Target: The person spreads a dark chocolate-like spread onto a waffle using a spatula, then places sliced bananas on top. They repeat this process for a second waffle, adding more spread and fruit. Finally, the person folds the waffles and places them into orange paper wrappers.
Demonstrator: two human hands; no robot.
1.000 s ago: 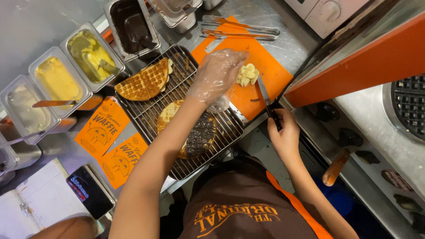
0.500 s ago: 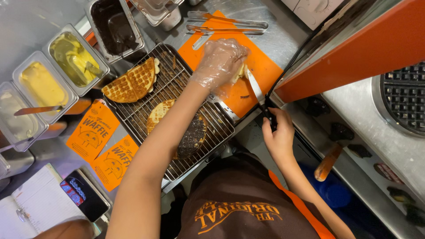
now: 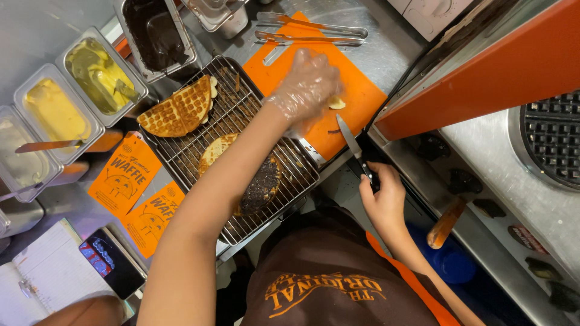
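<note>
My left hand, in a clear plastic glove, reaches over the wire rack and is cupped over pale banana slices on the orange cutting board. Most of the slices are hidden under the glove. My right hand grips the black handle of a knife at the board's near edge, its blade pointing toward the slices. On the wire rack lie a plain golden waffle, a second waffle partly under my arm, and a waffle with dark topping.
Steel tubs of yellow, green and dark sauces line the left. Metal tongs lie beyond the board. Orange paper sleeves, a phone and a notebook sit at lower left. A waffle iron stands at right.
My left hand has slid from beside the banana slices to on top of them. The knife has swung in closer to the slices. The view has shifted a little.
</note>
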